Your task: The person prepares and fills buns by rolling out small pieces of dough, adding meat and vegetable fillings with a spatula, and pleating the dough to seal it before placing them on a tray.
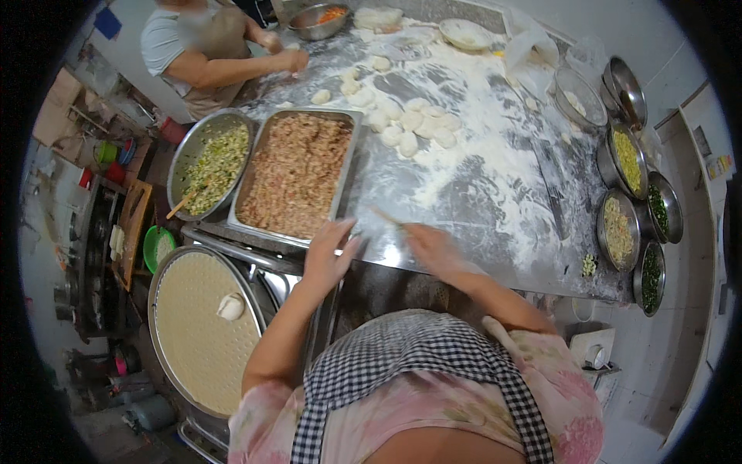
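My left hand (330,252) is at the near right corner of a metal tray (353,136) of minced filling (298,168). Its thumb and fingers are apart, and nothing shows between them. Blurred by motion, my right hand (433,246) grips a thin wooden stick (385,216) over the near edge of the floured steel table (493,243). Flattened dough pieces (426,123) lie in a group farther back. To the left, one folded white bun (231,306) rests on a round perforated steamer tray (203,359).
A bowl of chopped vegetable filling (214,165) with a wooden handle stands left of the meat tray. Several metal bowls line the right edge, among them one of chopped greens (650,278). A co-worker (214,58) works at the far left, near a bowl of orange shreds (319,20).
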A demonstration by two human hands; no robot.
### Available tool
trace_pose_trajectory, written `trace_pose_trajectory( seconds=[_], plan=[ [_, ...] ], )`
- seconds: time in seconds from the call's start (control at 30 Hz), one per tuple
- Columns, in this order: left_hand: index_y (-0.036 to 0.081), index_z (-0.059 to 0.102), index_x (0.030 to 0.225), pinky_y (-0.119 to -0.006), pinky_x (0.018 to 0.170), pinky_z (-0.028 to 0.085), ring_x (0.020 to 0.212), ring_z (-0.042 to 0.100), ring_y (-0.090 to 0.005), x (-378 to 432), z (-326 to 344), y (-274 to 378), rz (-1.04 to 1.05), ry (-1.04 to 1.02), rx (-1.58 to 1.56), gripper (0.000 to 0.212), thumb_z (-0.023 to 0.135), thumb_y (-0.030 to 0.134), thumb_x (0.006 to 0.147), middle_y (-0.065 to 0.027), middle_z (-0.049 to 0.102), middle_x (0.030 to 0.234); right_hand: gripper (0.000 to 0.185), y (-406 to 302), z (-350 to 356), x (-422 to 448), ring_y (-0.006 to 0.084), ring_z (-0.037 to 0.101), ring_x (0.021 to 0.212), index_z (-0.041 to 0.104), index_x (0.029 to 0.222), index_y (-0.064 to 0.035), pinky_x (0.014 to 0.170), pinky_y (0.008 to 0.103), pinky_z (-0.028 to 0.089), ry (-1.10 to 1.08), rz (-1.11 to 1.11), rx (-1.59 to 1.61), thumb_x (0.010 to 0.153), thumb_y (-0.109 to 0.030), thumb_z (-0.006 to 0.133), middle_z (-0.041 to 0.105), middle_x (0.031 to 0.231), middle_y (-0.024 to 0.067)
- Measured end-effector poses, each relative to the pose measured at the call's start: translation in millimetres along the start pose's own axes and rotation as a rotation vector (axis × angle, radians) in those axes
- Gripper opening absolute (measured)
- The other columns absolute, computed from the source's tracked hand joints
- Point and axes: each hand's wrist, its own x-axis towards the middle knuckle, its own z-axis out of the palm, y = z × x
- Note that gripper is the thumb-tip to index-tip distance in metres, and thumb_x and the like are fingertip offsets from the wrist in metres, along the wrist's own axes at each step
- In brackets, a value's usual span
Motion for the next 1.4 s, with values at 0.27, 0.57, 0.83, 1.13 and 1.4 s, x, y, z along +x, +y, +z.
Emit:
trace_pose_trajectory(
  seconds=[0.27, 0.57, 0.83, 1.13, 1.4],
  plan=[
    [0.003, 0.054, 0.102, -0.042, 0.074, 0.046, 0.087, 0.056, -0.0353, 184, 150, -29, -0.08, -0.146, 0.287, 0.032, 0.06, 0.021, 0.076, -0.0199, 0.054, 0.098, 0.027, 160, -97, -151, 0.0104, 0.042, 0.062, 0.055, 0.111, -0.0021, 0.054, 0.0258, 0.035, 0.465, 0.41, 0.185, 0.089, -0.014, 0.048, 0.045, 0.069, 0.0018],
    [0.005, 0.055, 0.085, -0.037, 0.071, 0.044, 0.082, 0.054, -0.0292, 166, 182, 37, 0.098, -0.198, 0.061, 0.017, 0.06, 0.01, 0.069, -0.0133, 0.053, 0.087, 0.022, 200, -132, -137, 0.0119, 0.042, 0.059, 0.057, 0.097, 0.0021, 0.052, 0.0296, 0.035, 0.435, 0.332, 0.309, 0.089, -0.016, 0.047, 0.045, 0.066, 0.0029],
    [0.002, 0.056, 0.106, -0.044, 0.092, 0.037, 0.104, 0.051, -0.0344, 65, 196, 59, 0.049, -0.112, 0.094, 0.031, 0.056, 0.022, 0.081, -0.0179, 0.056, 0.109, 0.026, 176, -162, -83, 0.0128, 0.042, 0.062, 0.055, 0.106, 0.001, 0.056, 0.0283, 0.035, 0.108, 0.205, 0.196, 0.089, -0.017, 0.05, 0.047, 0.069, 0.0056],
    [-0.008, 0.027, 0.133, -0.044, 0.108, 0.016, 0.132, 0.02, -0.0357, 89, 249, 75, 0.079, -0.428, 0.533, 0.077, 0.043, 0.051, 0.085, -0.0237, 0.024, 0.141, 0.027, 189, -153, -105, 0.0128, 0.047, 0.061, 0.056, 0.108, 0.0007, 0.056, 0.028, 0.037, 0.102, 0.218, 0.211, 0.087, -0.015, 0.051, 0.052, 0.067, 0.0073],
    [0.006, 0.035, 0.134, -0.05, 0.106, 0.015, 0.131, 0.02, -0.0394, 115, 260, 68, 0.074, -0.315, 0.514, 0.064, 0.043, 0.049, 0.086, -0.0208, 0.026, 0.141, 0.026, 195, -148, -116, 0.0147, 0.048, 0.064, 0.056, 0.108, 0.0003, 0.059, 0.029, 0.039, 0.123, 0.23, 0.261, 0.088, -0.016, 0.052, 0.054, 0.072, 0.0081]
  ],
)
